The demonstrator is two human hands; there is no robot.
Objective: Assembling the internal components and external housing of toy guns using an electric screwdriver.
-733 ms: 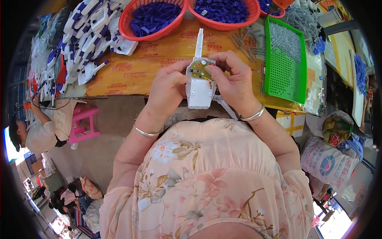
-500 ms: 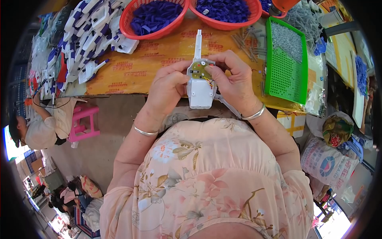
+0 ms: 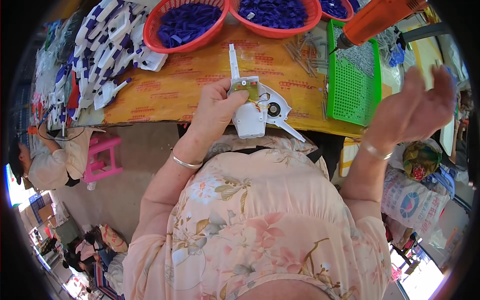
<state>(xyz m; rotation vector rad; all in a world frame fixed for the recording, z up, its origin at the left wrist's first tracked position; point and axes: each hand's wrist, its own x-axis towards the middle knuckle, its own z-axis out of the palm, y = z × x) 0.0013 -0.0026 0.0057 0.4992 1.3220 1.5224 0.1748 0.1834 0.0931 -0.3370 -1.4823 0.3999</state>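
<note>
My left hand (image 3: 219,107) grips a white plastic housing (image 3: 250,122) with a long narrow stem, its thumb pressed on the circuit board (image 3: 244,91) inside. Thin wires run from the board to a second white shell (image 3: 285,106), which carries a round black part (image 3: 274,109) and lies open beside the housing. My right hand (image 3: 412,110) is off the piece, raised at the right beyond the green tray (image 3: 350,100). Its fingers are stretched out, a little blurred, with nothing seen in them. An orange power screwdriver (image 3: 377,22) hangs over the tray, bit pointing down-left.
Red baskets (image 3: 186,48) of purple parts line the table's far side. White-and-purple assembled pieces (image 3: 107,45) are heaped at the left. The tray holds small screws (image 3: 357,62), with long grey pins (image 3: 307,52) beside it. Another person (image 3: 50,165) sits at far left near a pink stool (image 3: 102,157).
My right hand has let go of the housing and moved far right. The wired second shell has swung out to the right. The orange screwdriver shows lower, over the tray.
</note>
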